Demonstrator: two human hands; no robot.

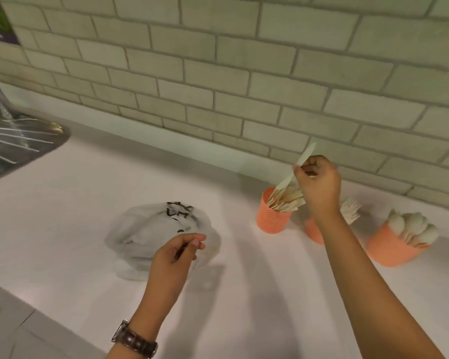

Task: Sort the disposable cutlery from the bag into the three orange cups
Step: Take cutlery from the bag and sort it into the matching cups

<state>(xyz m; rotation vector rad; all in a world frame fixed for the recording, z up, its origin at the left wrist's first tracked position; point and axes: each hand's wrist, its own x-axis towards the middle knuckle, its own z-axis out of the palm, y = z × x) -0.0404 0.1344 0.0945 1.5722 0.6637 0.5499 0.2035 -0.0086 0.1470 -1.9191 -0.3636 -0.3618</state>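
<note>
My right hand (319, 183) pinches a pale wooden knife (300, 164) by its middle, tilted, with its lower end over the left orange cup (271, 220), which holds several knives. The middle orange cup (313, 233) with forks is partly hidden behind my right forearm. The right orange cup (389, 251) holds several spoons. A crumpled white plastic bag (151, 229) with black print lies on the counter left of the cups. My left hand (178, 255) hovers over the bag's right side with curled fingers; thumb and forefinger seem pinched together, on what I cannot tell.
A white counter (244, 294) runs along a tiled wall (218, 73). A steel sink (16, 141) with a tap sits at the far left. The counter's front edge drops off at lower left.
</note>
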